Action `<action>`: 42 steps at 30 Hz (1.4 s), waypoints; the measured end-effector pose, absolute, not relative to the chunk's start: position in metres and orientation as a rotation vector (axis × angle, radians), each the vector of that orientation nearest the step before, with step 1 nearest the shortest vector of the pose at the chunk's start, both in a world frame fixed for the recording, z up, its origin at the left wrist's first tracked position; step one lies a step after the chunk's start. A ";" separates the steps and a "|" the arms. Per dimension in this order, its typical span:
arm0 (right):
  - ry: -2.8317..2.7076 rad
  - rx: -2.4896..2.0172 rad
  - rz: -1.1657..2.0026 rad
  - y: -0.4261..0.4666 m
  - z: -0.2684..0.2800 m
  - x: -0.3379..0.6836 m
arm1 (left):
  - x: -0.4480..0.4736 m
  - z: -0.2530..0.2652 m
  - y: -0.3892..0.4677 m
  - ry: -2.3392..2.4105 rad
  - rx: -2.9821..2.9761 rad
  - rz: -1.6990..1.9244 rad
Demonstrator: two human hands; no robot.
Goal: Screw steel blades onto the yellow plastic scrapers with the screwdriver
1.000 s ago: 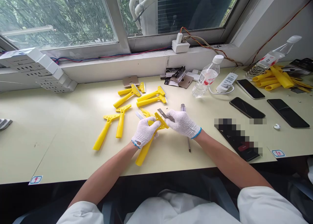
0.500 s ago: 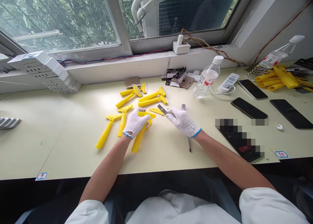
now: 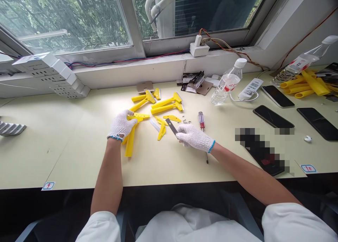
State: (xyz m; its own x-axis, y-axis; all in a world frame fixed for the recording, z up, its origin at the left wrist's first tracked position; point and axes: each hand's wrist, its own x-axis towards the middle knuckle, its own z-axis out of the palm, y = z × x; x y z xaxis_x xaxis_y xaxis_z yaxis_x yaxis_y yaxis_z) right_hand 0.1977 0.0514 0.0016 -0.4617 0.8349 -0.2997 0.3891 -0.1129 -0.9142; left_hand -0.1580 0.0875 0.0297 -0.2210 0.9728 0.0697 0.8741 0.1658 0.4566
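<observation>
My left hand point(image 3: 121, 125), in a white knit glove, pinches the head of a yellow scraper handle point(image 3: 130, 143) lying among other scrapers at the left. Part of another yellow handle shows beneath the glove. Also gloved, my right hand point(image 3: 192, 135) grips a dark flat scraper blade point(image 3: 171, 126) that points up and left. Between the hands lie small yellow clamp pieces point(image 3: 162, 132) and a second, silvery blade point(image 3: 155, 125). Tiny screws point(image 3: 186, 122) are scattered just beyond my right hand. A screwdriver point(image 3: 201, 119) lies by it, partly hidden under the wrist.
Behind the hands rest several scrapers with blades point(image 3: 167, 108). Further back are black packaging point(image 3: 195, 82), a water bottle point(image 3: 227, 82) and a power strip point(image 3: 250, 89). Several phones point(image 3: 273, 116) lie on the right, beside yellow handles point(image 3: 303, 87). White boxes point(image 3: 58, 76) stand at back left.
My left hand has moved left with the scraper handle, uncovering small yellow pieces and the silvery blade. My right hand has shifted slightly left and down, still holding its blade.
</observation>
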 end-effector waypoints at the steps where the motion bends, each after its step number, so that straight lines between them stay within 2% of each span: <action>1: -1.771 -1.356 1.658 0.049 0.002 0.195 | -0.162 0.029 0.089 2.234 1.800 0.541; 5: -1.672 -1.400 1.787 0.042 0.005 0.181 | -0.167 0.027 0.089 2.342 1.848 0.442; 9: -1.554 -1.269 1.884 0.041 -0.001 0.165 | -0.148 0.029 0.083 2.465 1.961 0.546; 12: -1.564 -1.114 1.903 0.041 -0.007 0.160 | -0.121 0.029 0.076 2.362 2.123 0.639; 14: -1.722 -1.136 1.715 0.041 -0.010 0.164 | -0.104 0.027 0.072 2.093 2.330 0.553; 16: -1.981 -1.155 1.349 0.041 -0.012 0.171 | -0.090 0.023 0.068 1.846 2.462 0.374; 19: -2.369 -0.986 0.793 0.041 -0.014 0.178 | -0.083 0.016 0.065 1.742 2.488 0.203; 21: -2.568 -0.857 0.592 0.038 -0.016 0.177 | -0.087 0.013 0.064 1.760 2.485 0.181; 26: -2.813 -0.899 0.506 0.030 -0.019 0.168 | -0.106 0.012 0.065 1.926 2.452 0.162; 33: -2.737 -1.033 0.445 0.038 -0.017 0.180 | -0.120 0.012 0.074 2.093 2.336 -0.054; 39: -2.705 -1.021 0.464 0.040 -0.015 0.182 | -0.122 0.018 0.079 2.211 2.282 0.183; 42: -2.722 -1.020 0.375 0.037 -0.016 0.181 | -0.102 0.019 0.070 1.915 2.406 0.256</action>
